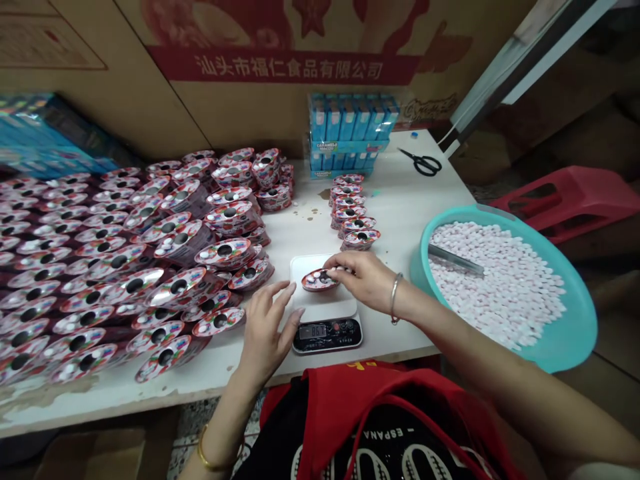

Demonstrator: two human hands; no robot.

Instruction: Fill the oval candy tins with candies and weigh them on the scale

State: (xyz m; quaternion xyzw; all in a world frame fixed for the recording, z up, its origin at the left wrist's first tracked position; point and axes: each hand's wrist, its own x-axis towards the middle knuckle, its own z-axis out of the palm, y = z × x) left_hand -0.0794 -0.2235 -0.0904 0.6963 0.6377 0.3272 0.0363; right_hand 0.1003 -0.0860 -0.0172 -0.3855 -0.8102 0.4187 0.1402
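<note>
A small oval candy pack (319, 280), red-rimmed with a round opening and white candies on top, rests on the white platform of a kitchen scale (327, 310). The scale's display is lit. My right hand (364, 277) reaches over the right end of the pack, thumb and fingers pinched together at its opening. What the fingertips hold, if anything, is too small to make out. My left hand (270, 320) hovers at the scale's left edge, fingers apart and holding nothing. Close to it stands the nearest of many similar filled packs (219, 322).
A turquoise basin (585, 320) of white candies (500, 280) with a metal scoop (456, 260) stands at right. Behind the scale is a short row of packs (349, 208). Blue boxes (350, 133), scissors (423, 162) and large cartons (240, 113) lie beyond; a red stool (575, 200) is at right.
</note>
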